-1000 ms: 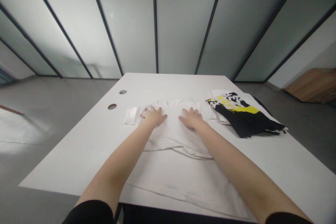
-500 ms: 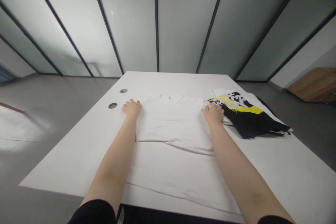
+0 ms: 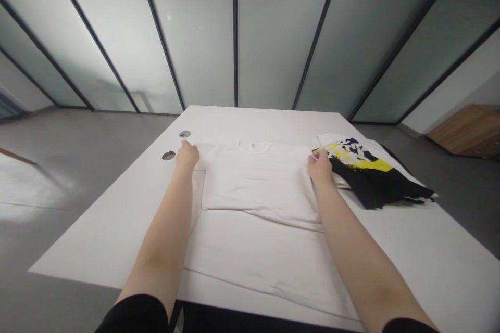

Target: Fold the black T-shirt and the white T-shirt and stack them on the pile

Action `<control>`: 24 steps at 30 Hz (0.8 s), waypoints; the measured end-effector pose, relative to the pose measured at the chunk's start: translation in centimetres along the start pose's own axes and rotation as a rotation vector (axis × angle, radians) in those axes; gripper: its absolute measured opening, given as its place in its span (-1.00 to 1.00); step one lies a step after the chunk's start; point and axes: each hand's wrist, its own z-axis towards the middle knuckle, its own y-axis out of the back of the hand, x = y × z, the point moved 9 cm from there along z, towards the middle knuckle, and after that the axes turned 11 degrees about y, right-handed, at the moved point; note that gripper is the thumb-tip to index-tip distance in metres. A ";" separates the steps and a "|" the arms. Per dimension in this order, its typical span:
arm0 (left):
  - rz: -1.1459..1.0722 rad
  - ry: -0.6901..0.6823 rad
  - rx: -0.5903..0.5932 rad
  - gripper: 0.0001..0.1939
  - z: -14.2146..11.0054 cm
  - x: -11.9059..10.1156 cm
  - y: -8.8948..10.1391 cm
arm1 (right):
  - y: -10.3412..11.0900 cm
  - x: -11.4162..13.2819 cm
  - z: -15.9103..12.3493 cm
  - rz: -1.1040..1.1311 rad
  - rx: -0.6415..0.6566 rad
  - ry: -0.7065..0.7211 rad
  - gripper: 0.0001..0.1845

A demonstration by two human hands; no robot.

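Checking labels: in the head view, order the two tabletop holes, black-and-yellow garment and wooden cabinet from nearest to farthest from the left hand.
Left hand:
1. Lower hole and upper hole, too close to call, left of table
2. Black-and-yellow garment, table's right side
3. Wooden cabinet, far right

Frosted glass wall (image 3: 281,36), grey floor (image 3: 97,140), perhaps wooden cabinet (image 3: 464,130)

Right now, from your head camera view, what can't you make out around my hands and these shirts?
In the head view:
- The left hand hides the edge of the white T-shirt; any grip can't be told.
- The right hand hides the shirt's other edge; same doubt.
- The black and yellow garment: its print is too folded and small to read.
- The wooden furniture: cut off by the right edge.
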 end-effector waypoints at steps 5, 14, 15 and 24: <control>-0.279 -0.230 0.300 -0.44 -3.5 -5.3 -0.4 | -0.3 6.6 -0.2 0.364 0.087 0.402 -0.78; 0.060 -0.484 0.202 -0.63 -7.1 -9.1 -4.4 | -1.5 4.8 -0.5 0.230 0.024 0.151 -0.55; 0.146 -0.479 0.223 -0.59 -7.5 -8.8 -5.8 | -2.1 4.3 -0.9 0.111 0.075 0.122 -0.50; 0.396 -0.490 0.103 -0.31 -9.8 -7.2 -10.8 | -5.1 -0.5 0.6 -0.237 0.381 -0.113 -0.61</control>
